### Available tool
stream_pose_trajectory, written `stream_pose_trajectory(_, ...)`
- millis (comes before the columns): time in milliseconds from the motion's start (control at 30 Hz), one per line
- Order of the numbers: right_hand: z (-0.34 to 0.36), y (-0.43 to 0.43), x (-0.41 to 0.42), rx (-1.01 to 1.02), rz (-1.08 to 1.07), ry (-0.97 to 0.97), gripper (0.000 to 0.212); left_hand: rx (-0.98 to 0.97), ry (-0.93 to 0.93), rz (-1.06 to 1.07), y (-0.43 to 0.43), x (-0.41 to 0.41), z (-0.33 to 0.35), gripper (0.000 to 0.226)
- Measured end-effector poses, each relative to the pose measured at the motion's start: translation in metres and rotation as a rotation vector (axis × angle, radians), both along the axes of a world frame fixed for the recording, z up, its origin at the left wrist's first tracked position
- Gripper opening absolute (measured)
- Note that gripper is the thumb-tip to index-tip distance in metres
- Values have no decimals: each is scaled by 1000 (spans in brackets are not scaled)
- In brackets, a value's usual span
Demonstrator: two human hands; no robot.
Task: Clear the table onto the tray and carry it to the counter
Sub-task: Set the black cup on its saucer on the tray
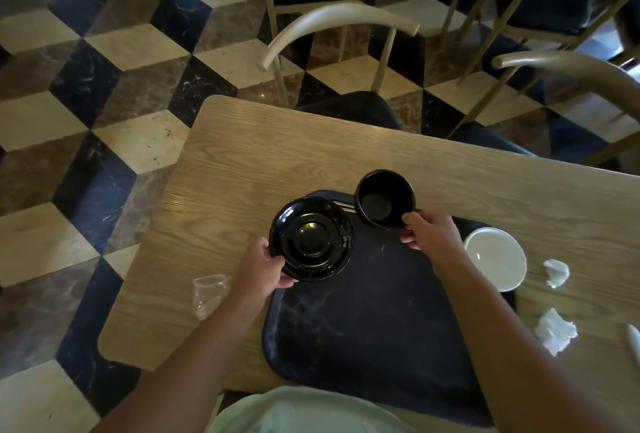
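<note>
Left hand [263, 268] grips the near-left rim of a black plate [311, 238], held over the tray's far-left corner, partly over the wood surface [311, 148]. Right hand [431, 230] pinches the rim of a black bowl [384, 198], open side facing up, above the tray's far edge. Dark tray [363, 321] lies flat on the surface in front of the person. White bowl [495, 257] sits at the tray's right edge. Two crumpled napkins [556, 330] lie right of the tray; clear plastic wrapper [209, 292] lies to its left. Chairs [346, 51] stand beyond.
</note>
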State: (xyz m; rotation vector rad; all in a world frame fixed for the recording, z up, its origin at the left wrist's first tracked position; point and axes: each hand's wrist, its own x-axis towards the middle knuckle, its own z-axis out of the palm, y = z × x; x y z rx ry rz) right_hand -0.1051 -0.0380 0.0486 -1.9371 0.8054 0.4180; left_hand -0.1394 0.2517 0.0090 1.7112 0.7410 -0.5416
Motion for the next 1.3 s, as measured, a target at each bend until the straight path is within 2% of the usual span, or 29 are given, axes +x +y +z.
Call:
stream_pose_trajectory(233,0,-7,-32,-2,-41,-11,27,-101,59,79,-43,-17,-21,15)
stream_pose_trajectory(567,-9,13,-52,132,-52,29,20,-116,140,138,-55,-21,-35,14)
stream_pose_trajectory(733,-11,29,-54,108,7,51,22,-111,140,167,-56,-18,-39,11)
stream_pose_trajectory(900,-15,43,-55,95,74,71,23,-162,170,101,-49,-23,-35,1)
stream_pose_trajectory(1067,-22,56,-57,95,118,119,20,-295,187,57,-36,-28,-32,6)
stream_pose_trajectory(1300,-24,66,-56,56,178,143,20,-246,158,-8,-36,-29,-28,10)
